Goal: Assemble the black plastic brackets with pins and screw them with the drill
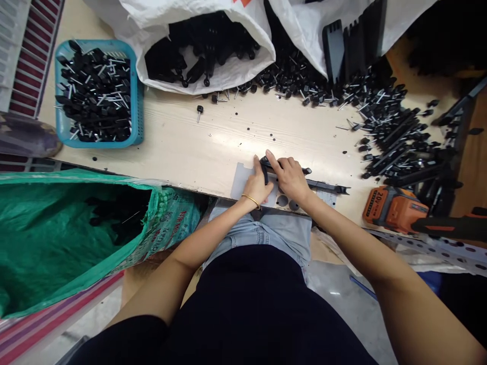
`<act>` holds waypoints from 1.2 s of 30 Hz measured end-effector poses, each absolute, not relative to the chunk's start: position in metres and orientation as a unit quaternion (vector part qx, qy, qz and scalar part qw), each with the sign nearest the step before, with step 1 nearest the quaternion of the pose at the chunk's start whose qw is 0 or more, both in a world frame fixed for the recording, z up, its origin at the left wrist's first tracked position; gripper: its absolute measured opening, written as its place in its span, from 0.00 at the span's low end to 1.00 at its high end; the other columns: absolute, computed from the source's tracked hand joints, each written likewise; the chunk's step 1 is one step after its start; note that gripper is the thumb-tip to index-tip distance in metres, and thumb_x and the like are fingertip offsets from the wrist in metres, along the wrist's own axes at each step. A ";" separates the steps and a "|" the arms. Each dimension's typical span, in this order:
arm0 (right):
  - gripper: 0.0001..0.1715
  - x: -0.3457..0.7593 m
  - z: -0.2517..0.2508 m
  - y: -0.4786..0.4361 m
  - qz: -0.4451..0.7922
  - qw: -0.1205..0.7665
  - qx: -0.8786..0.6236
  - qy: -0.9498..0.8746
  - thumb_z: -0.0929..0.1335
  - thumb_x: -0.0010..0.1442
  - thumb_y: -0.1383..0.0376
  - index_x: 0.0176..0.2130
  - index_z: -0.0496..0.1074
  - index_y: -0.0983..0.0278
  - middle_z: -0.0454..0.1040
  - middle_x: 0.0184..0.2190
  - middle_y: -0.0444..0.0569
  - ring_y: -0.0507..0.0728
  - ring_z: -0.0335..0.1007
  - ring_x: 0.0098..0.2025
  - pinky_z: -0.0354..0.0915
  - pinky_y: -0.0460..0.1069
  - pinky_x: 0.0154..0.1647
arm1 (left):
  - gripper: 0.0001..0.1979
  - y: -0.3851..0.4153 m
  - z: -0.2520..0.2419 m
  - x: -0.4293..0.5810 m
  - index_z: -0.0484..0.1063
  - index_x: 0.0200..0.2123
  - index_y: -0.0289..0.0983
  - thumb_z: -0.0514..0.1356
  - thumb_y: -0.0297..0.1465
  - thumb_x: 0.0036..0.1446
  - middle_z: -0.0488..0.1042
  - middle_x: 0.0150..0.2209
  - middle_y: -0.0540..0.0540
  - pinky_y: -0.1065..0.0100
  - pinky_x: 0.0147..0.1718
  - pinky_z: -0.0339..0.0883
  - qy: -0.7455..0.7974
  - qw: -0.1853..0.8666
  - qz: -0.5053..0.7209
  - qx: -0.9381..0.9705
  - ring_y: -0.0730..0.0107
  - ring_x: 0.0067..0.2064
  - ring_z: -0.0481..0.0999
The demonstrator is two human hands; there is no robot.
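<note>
Black angular part in left hand

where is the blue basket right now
In the head view, the blue basket sits at the upper left on the table, just left of the open white sack.

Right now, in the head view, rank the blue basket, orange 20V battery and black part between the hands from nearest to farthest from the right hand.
1. Black part: at the right hand.
2. Orange 20V battery: to the right.
3. Blue basket: far to the left.
</note>
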State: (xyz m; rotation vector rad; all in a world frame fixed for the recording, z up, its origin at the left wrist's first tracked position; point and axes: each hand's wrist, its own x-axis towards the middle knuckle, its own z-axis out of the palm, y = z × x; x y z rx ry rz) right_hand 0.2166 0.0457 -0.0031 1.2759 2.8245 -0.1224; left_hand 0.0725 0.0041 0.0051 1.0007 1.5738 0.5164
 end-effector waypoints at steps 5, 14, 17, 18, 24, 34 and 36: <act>0.36 0.214 -0.001 0.050 -0.034 0.035 0.395 0.917 0.52 0.64 0.73 0.69 0.43 0.63 0.67 0.41 0.58 0.62 0.56 0.41 0.57 0.54 0.40 | 0.51 0.013 0.004 0.056 0.26 0.68 0.31 0.60 0.21 0.52 0.73 0.20 0.51 0.70 0.20 0.69 0.614 0.611 0.197 0.458 0.73 0.13 0.66; 0.36 0.211 -0.005 0.048 -0.014 0.048 0.399 0.916 0.55 0.64 0.70 0.69 0.44 0.62 0.66 0.40 0.59 0.63 0.57 0.41 0.57 0.56 0.40 | 0.51 0.019 0.011 0.080 0.14 0.65 0.27 0.57 0.26 0.59 0.77 0.27 0.42 0.66 0.22 0.70 0.659 0.597 0.152 0.431 0.68 0.17 0.71; 0.36 0.211 -0.007 0.051 -0.021 0.031 0.406 0.913 0.54 0.64 0.71 0.69 0.44 0.61 0.67 0.40 0.59 0.64 0.59 0.43 0.59 0.57 0.41 | 0.51 0.021 0.017 0.059 0.16 0.66 0.30 0.59 0.28 0.59 0.77 0.28 0.44 0.66 0.28 0.71 0.625 0.593 0.076 0.501 0.68 0.21 0.74; 0.36 0.211 -0.007 0.051 -0.030 0.018 0.407 0.913 0.54 0.64 0.71 0.69 0.45 0.61 0.67 0.42 0.59 0.64 0.59 0.44 0.59 0.58 0.42 | 0.52 0.023 0.022 0.050 0.19 0.66 0.30 0.61 0.30 0.58 0.78 0.30 0.42 0.65 0.32 0.71 0.622 0.573 0.044 0.532 0.66 0.25 0.76; 0.29 0.222 -0.002 0.003 -0.115 -0.178 0.437 0.874 0.58 0.59 0.73 0.59 0.62 0.63 0.67 0.50 0.58 0.62 0.61 0.53 0.60 0.60 0.52 | 0.36 0.049 0.043 0.038 0.50 0.65 0.32 0.62 0.33 0.57 0.71 0.50 0.34 0.56 0.50 0.61 0.591 0.242 0.027 0.769 0.49 0.53 0.68; 0.17 0.285 0.008 -0.030 -0.327 -0.387 0.664 0.550 0.61 0.64 0.55 0.46 0.68 0.61 0.72 0.40 0.52 0.57 0.71 0.44 0.70 0.54 0.40 | 0.10 0.035 0.026 0.064 0.70 0.44 0.34 0.58 0.24 0.57 0.70 0.42 0.41 0.64 0.39 0.67 0.465 0.220 0.099 0.852 0.60 0.45 0.70; 0.22 0.273 0.004 -0.011 -0.317 -0.464 0.672 0.483 0.62 0.63 0.51 0.51 0.62 0.61 0.70 0.43 0.52 0.56 0.71 0.45 0.71 0.52 0.42 | 0.09 0.008 0.035 0.070 0.68 0.43 0.34 0.56 0.25 0.58 0.70 0.39 0.43 0.65 0.40 0.67 0.516 0.237 0.187 0.802 0.63 0.42 0.71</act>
